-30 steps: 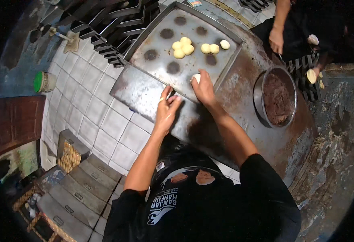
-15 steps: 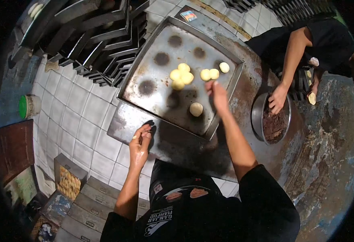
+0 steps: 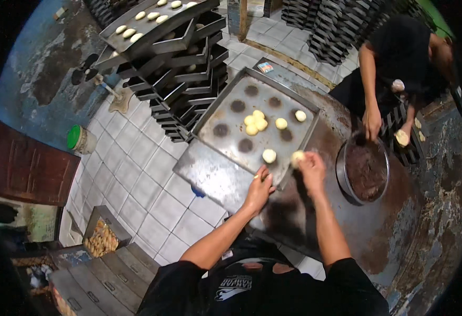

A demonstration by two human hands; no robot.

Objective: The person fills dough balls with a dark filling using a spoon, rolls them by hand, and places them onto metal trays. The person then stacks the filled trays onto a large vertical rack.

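A shallow square metal baking tray (image 3: 225,150) lies on the worktable with pale yellow dough balls on it. Several are bunched as a cluster (image 3: 255,123); single balls sit at the right side (image 3: 281,123), near the far right corner (image 3: 300,115) and by the near edge (image 3: 269,156). My right hand (image 3: 312,171) pinches another dough ball (image 3: 297,158) over the tray's right rim. My left hand (image 3: 259,192) is at the tray's near rim, just below the nearest ball, fingers loosely bent and apart, holding nothing visible.
To the right stands a round metal bowl (image 3: 365,171) of dark brown filling. A co-worker's hand (image 3: 371,122) reaches to its rim; the other holds flattened dough (image 3: 401,138). Stacked trays (image 3: 173,68) rise at the far left. A green-lidded bucket (image 3: 81,139) stands on the tiled floor.
My right hand has taken one ball of the pair and moved it toward the tray's near right side. My left hand has moved right to the near rim. The view has shifted.
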